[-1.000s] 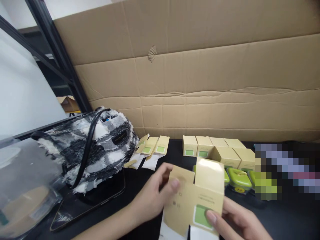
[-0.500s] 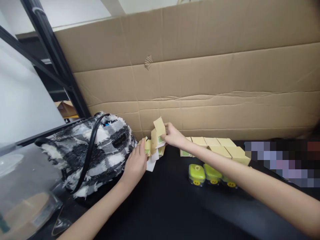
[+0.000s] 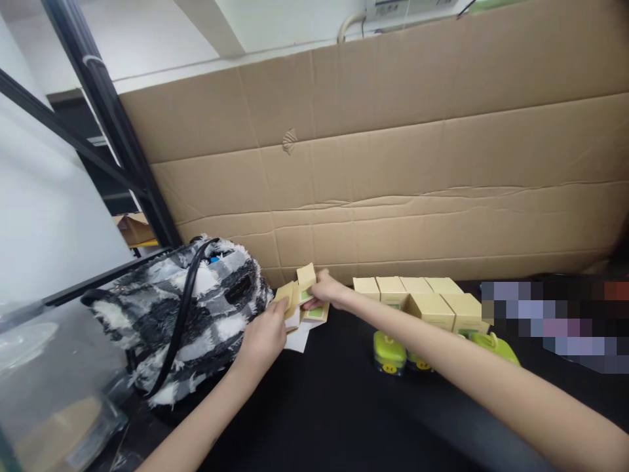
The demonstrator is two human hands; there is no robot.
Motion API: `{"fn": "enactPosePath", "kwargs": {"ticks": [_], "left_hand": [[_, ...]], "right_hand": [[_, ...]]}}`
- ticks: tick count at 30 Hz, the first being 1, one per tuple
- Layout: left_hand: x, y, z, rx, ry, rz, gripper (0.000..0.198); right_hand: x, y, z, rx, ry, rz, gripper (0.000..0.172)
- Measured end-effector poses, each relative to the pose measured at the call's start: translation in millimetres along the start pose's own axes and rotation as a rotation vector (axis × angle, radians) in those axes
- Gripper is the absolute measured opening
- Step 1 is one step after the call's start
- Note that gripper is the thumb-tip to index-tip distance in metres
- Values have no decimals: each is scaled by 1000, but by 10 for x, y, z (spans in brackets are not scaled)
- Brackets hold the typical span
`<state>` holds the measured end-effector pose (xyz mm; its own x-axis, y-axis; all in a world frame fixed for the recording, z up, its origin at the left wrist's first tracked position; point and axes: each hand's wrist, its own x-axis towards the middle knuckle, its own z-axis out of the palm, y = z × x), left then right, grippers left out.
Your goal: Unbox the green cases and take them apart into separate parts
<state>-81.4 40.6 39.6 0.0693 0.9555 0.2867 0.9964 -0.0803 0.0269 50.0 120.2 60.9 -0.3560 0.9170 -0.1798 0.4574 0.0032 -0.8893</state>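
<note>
My left hand (image 3: 265, 331) is closed on the near side of a pale yellow carton (image 3: 287, 293) that looks partly folded. Just to its right, my right hand (image 3: 328, 290) pinches a second small carton (image 3: 306, 275) with a raised flap and a green label. White inner flaps or paper (image 3: 297, 339) stick out below them. More yellow card with a green label lies under my right hand, and how these pieces overlap is partly hidden by my fingers. Both hands work close together near the cardboard wall.
Several closed yellow cartons (image 3: 432, 308) stand in rows at the right. In front are small lime-lidded containers (image 3: 390, 349), partly behind my right forearm. A shaggy black-and-white bag (image 3: 196, 314) sits left on the black table (image 3: 314, 419). A cardboard sheet (image 3: 393, 170) rises behind.
My right hand has lowered the flapped carton onto the other card pieces. My left hand stays beside it. The view has shifted slightly, showing more above the cardboard sheet.
</note>
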Motion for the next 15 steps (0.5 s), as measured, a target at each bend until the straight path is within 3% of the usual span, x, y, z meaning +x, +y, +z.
{"fn": "enactPosePath", "kwargs": {"ticks": [4,9,12,15], "left_hand": [[17,-9,29,-6,-7,10,28],[-11,52,111,-19,-19,124,28],[-18,70,184,-24,-62,165,25],[14,28,217,-54,-71,176,25]], "right_hand": [[55,-68,121,-169,57,33,32],[45,-96,110,-476,150,8,32],[-89,-82,-9,-630,172,-80,31],[-284,-53,-329,-756,179,-197,31]]}}
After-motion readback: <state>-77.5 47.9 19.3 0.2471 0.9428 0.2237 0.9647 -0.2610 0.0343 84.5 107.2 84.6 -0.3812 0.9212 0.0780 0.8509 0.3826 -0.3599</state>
